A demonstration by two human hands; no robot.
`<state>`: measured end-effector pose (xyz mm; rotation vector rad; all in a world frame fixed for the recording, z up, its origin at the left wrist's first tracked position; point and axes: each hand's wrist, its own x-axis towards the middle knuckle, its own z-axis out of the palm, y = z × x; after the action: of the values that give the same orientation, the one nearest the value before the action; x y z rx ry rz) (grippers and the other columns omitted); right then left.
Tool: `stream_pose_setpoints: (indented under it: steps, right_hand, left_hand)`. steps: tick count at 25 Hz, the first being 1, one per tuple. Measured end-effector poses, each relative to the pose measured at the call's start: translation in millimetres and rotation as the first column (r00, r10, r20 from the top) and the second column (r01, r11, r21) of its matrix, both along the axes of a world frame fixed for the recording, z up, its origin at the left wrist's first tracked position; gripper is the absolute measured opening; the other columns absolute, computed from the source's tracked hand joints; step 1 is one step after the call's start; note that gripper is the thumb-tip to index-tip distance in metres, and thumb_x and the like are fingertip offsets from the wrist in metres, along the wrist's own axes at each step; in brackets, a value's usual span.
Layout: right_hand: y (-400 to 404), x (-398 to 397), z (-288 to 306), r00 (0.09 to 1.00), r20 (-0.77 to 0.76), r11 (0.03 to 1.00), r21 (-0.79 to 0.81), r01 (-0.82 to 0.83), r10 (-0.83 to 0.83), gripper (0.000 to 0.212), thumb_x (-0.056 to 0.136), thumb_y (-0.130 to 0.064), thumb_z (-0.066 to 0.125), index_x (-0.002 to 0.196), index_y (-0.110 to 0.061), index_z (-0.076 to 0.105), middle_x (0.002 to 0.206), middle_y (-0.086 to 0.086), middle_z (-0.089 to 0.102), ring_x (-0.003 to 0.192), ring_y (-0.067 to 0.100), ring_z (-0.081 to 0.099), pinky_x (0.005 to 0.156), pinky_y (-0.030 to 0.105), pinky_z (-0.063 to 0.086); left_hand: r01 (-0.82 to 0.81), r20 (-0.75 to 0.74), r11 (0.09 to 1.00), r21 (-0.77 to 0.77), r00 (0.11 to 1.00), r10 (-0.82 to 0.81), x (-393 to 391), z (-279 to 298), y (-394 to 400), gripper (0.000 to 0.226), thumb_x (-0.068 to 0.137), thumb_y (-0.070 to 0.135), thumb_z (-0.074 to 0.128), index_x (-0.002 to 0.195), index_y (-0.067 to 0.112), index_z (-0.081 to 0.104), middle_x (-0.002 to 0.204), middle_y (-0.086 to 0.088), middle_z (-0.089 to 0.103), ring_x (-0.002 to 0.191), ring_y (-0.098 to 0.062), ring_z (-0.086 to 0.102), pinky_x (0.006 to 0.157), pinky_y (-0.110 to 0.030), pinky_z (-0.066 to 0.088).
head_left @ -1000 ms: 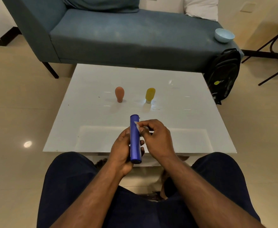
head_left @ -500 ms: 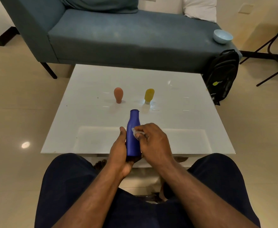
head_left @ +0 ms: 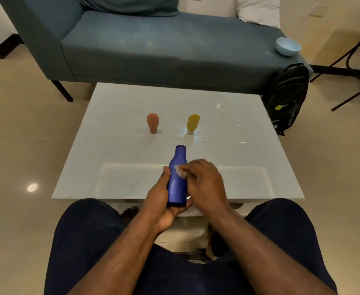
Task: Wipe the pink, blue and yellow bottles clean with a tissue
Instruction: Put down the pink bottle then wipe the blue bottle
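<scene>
My left hand (head_left: 161,201) grips the lower body of the blue bottle (head_left: 177,179), which points away from me over the near edge of the white table (head_left: 238,158). My right hand (head_left: 204,184) pinches a small white tissue (head_left: 180,170) and presses it against the bottle's right side. The pink bottle (head_left: 152,122) and the yellow bottle (head_left: 193,123) stand upside down on their caps at the middle of the table, side by side and apart from my hands.
A blue-grey sofa (head_left: 153,45) runs behind the table, with a light blue bowl (head_left: 287,46) on its right end. A black backpack (head_left: 287,96) leans at the sofa's right corner. My knees sit just below the table's near edge.
The blue bottle turned in my left hand, now showing its wide face, and its neck reaches farther over the table. My right hand slid the tissue down from near the neck to the body.
</scene>
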<state>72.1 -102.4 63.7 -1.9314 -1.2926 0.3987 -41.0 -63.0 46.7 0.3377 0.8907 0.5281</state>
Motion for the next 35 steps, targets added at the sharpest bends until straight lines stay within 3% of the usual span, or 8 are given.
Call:
stream_pose_setpoints:
  steps: [4, 8, 11, 17, 21, 27, 30, 35]
  right_hand:
    - [8.6, 7.5, 9.2, 0.988, -0.138, 0.997, -0.003, 0.071, -0.071, 0.011, 0.094, -0.025, 0.059, 0.097, -0.020, 0.069, 0.093, -0.009, 0.059, 0.080, 0.006, 0.061, 0.073, 0.020, 0.054]
    - [-26.0, -27.2, 3.6, 0.961, 0.230, 0.988, -0.015, -0.157, 0.156, 0.020, 0.087, -0.014, 0.065, 0.106, -0.015, 0.069, 0.099, 0.001, 0.064, 0.091, 0.014, 0.056, 0.082, 0.023, 0.049]
    - [-31.2, -26.8, 5.6, 0.915, 0.288, 0.959, -0.050, -0.280, 0.282, 0.021, 0.081, -0.010, 0.068, 0.101, -0.016, 0.072, 0.094, 0.002, 0.067, 0.085, 0.019, 0.057, 0.078, 0.029, 0.052]
    - [11.8, -3.4, 8.5, 0.985, 0.156, 0.986, -0.160, -0.049, 0.075, 0.014, 0.093, -0.019, 0.055, 0.100, -0.017, 0.067, 0.101, 0.002, 0.058, 0.091, 0.016, 0.055, 0.085, 0.031, 0.049]
    - [-20.3, -34.3, 11.7, 0.898, 0.292, 0.941, -0.177, -0.288, 0.329, 0.020, 0.088, -0.012, 0.060, 0.105, -0.017, 0.069, 0.101, 0.001, 0.060, 0.093, 0.016, 0.050, 0.085, 0.029, 0.047]
    - [-16.1, -12.8, 1.5, 0.991, 0.078, 0.988, -0.121, -0.095, 0.105, 0.016, 0.094, -0.023, 0.055, 0.095, -0.017, 0.070, 0.087, -0.003, 0.059, 0.080, 0.010, 0.054, 0.076, 0.026, 0.048]
    - [-23.0, -35.0, 2.4, 0.971, 0.187, 0.989, -0.029, -0.144, 0.147, 0.012, 0.089, -0.015, 0.059, 0.090, -0.016, 0.071, 0.085, -0.001, 0.062, 0.081, 0.011, 0.052, 0.076, 0.025, 0.049]
    - [-29.4, -31.3, -14.9, 0.912, 0.348, 0.946, 0.154, -0.285, 0.218, 0.016, 0.080, -0.002, 0.068, 0.093, -0.012, 0.072, 0.089, 0.004, 0.063, 0.085, 0.015, 0.052, 0.085, 0.029, 0.049]
  left_hand:
    - [0.023, 0.060, 1.000, -0.014, 0.998, -0.022, -1.1, 2.5, -1.3, 0.053, 0.097, 0.053, 0.051, 0.128, 0.011, 0.062, 0.100, -0.014, 0.074, 0.081, -0.025, 0.071, 0.062, -0.035, 0.056]
    - [0.017, 0.098, 0.997, -0.071, 0.995, -0.010, -3.6, -2.8, 3.6, 0.065, 0.097, 0.060, 0.045, 0.126, 0.004, 0.063, 0.104, -0.018, 0.074, 0.092, -0.028, 0.073, 0.083, -0.043, 0.056]
    - [0.015, 0.072, 0.996, -0.088, 0.997, -0.009, -3.7, -4.0, 2.9, 0.063, 0.100, 0.056, 0.044, 0.121, -0.001, 0.063, 0.094, -0.017, 0.074, 0.086, -0.027, 0.073, 0.079, -0.041, 0.058]
    - [0.047, 0.117, 0.996, -0.082, 0.992, -0.037, -1.6, -2.0, -0.7, 0.065, 0.099, 0.064, 0.034, 0.133, 0.016, 0.062, 0.124, -0.018, 0.069, 0.114, -0.033, 0.063, 0.105, -0.051, 0.044]
    - [-0.006, 0.120, 0.994, -0.106, 0.993, 0.018, -6.6, -5.0, 5.0, 0.074, 0.096, 0.069, 0.037, 0.128, 0.010, 0.065, 0.114, -0.019, 0.072, 0.112, -0.032, 0.068, 0.095, -0.046, 0.052]
    - [-0.079, 0.099, 0.983, -0.167, 0.990, 0.096, -0.2, 2.8, 4.5, 0.052, 0.098, 0.046, 0.053, 0.128, 0.004, 0.059, 0.091, -0.017, 0.071, 0.080, -0.028, 0.073, 0.074, -0.042, 0.062]
    - [-0.108, 0.105, 0.962, -0.252, 0.985, 0.138, -3.8, 0.2, 7.3, 0.063, 0.096, 0.050, 0.056, 0.134, 0.000, 0.056, 0.098, -0.017, 0.068, 0.094, -0.027, 0.068, 0.092, -0.042, 0.057]
    - [-0.155, 0.156, 0.934, -0.321, 0.964, 0.213, -3.9, 4.4, 7.1, 0.056, 0.099, 0.044, 0.057, 0.129, -0.003, 0.054, 0.103, -0.022, 0.069, 0.083, -0.031, 0.076, 0.067, -0.039, 0.063]
